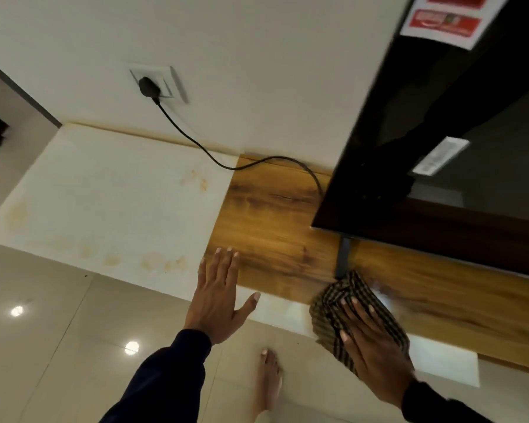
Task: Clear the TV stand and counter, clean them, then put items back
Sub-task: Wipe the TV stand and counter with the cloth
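Wooden TV stand (275,227) lower right: right hand (370,346) presses flat on checked cloth (345,303); left hand (220,297) spread open; TV (440,166) stickers unreadable

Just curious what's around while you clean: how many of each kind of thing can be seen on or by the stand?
Television: 1
Checked cloth: 1
Power cable: 1
Wall socket: 1
Total: 4

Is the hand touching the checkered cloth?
Touching. In the head view the right hand lies flat on the checkered cloth, fingers spread over it, pressing it onto the wooden TV stand.
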